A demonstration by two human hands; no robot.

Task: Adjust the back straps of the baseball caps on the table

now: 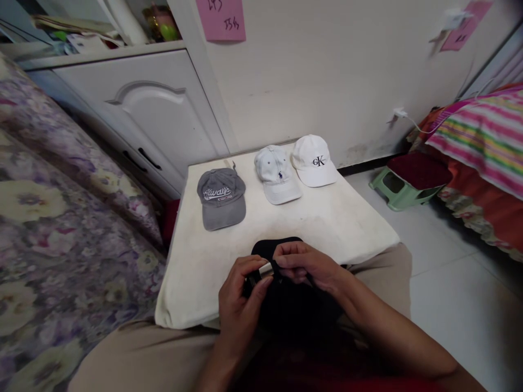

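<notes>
While your left hand (pixel 243 288) pinches the pale tab (pixel 266 269) of the black cap (pixel 296 310) between thumb and fingers, your right hand (pixel 304 262) has its thumb and index fingertip closed together on the cap's dark edge beside it. The black cap sits at the near edge of the table (pixel 200 272), its body over your lap and its brim reaching onto the cream cover. Nearer the far left corner, the gray cap (pixel 223 198) reads "Always" in white script, with a smaller line below that is too small to read. By the far edge, the pale blue cap (pixel 277 174) carries a small dark-blue rider emblem, and just beside it, at the far right corner, the white cap (pixel 314 160) shows a "CK" monogram. You have bare cover between these caps and your hands. The white cabinet (pixel 143 109) and wall (pixel 286 81) bound the far side, the floral fabric (pixel 61 239) hangs to your left, and the green stool (pixel 412 177) stands on the floor to your right. Pink notes (pixel 222 20) above bear handwriting you can't read surely.
</notes>
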